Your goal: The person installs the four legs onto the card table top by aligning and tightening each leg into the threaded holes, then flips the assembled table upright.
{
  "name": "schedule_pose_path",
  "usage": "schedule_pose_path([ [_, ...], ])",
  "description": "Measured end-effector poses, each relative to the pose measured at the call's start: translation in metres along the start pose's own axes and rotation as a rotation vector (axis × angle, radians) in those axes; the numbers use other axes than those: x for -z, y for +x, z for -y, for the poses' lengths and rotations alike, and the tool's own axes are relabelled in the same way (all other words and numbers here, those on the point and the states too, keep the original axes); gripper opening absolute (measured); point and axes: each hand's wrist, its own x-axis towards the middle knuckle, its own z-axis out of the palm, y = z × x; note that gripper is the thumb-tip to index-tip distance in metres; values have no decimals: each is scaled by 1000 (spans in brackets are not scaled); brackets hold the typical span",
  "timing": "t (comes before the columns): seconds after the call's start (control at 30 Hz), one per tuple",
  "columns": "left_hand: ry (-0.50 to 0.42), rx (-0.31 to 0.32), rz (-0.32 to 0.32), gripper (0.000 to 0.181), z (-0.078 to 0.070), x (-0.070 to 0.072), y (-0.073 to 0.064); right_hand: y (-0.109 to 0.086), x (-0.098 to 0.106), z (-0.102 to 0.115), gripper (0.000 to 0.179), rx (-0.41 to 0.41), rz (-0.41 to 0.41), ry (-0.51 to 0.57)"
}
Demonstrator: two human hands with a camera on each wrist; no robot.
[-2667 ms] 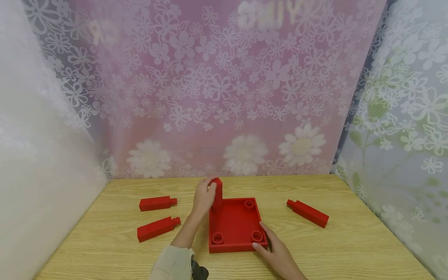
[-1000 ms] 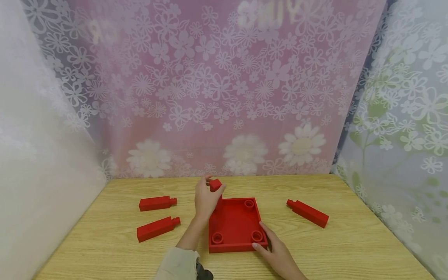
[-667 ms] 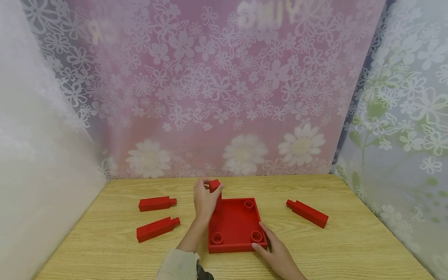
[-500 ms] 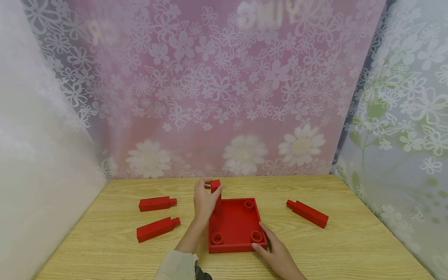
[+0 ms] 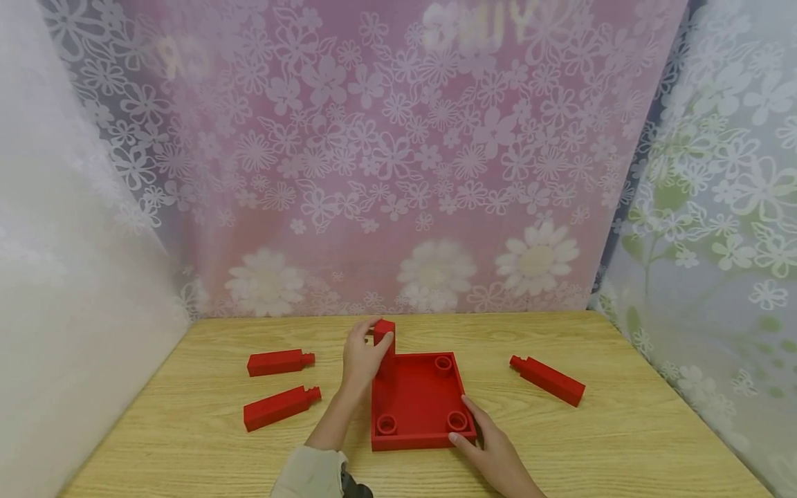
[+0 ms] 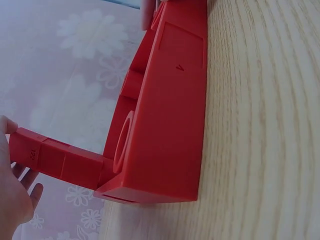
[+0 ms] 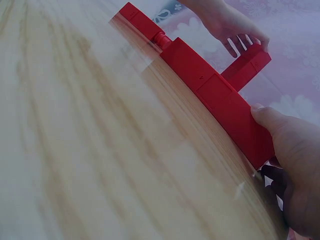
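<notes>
A red square base [image 5: 420,401] with a raised rim lies on the table, round sockets showing in three corners. At its far left corner a red square leg [image 5: 384,332] stands upright. My left hand [image 5: 361,360] grips the leg's upper part between thumb and fingers; the left wrist view shows the leg [image 6: 60,159] with its lower end inside the rim. At the near right corner my right hand [image 5: 495,453] holds the base, thumb on the front and fingers along the right side. The right wrist view shows that thumb against the base's wall [image 7: 205,82].
Two more red legs with narrow round ends, an upper one [image 5: 277,362] and a lower one [image 5: 280,407], lie left of the base. Another red leg [image 5: 549,380] lies to the right. A flowered curtain [image 5: 398,173] hangs behind the wooden table [image 5: 623,443].
My left hand has shifted its fingers on the leg and turned it, now with the thumb on its near face. The leg stays at the same corner, and my right hand has not moved.
</notes>
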Motion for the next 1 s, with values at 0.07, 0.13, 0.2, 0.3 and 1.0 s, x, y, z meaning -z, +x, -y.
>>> schedule_pose_path([
  [0.07, -5, -5, 8, 35, 0, 0, 1, 0, 0, 0, 76, 4, -2, -2],
  [0.13, -16, -14, 17, 34, 1, 0, 1, 0, 0, 0, 76, 6, -3, -2],
  [0.2, -26, -31, 21, 33, 0, -1, 2, 0, 0, 0, 76, 6, -2, -2],
  [0.3, -30, -56, 11, 33, 0, -3, 1, 0, 0, -1, 76, 5, -2, 2],
  [1.0, 214, 30, -256, 38, -15, -24, -3, 0, 0, -1, 75, 0, 1, 18],
])
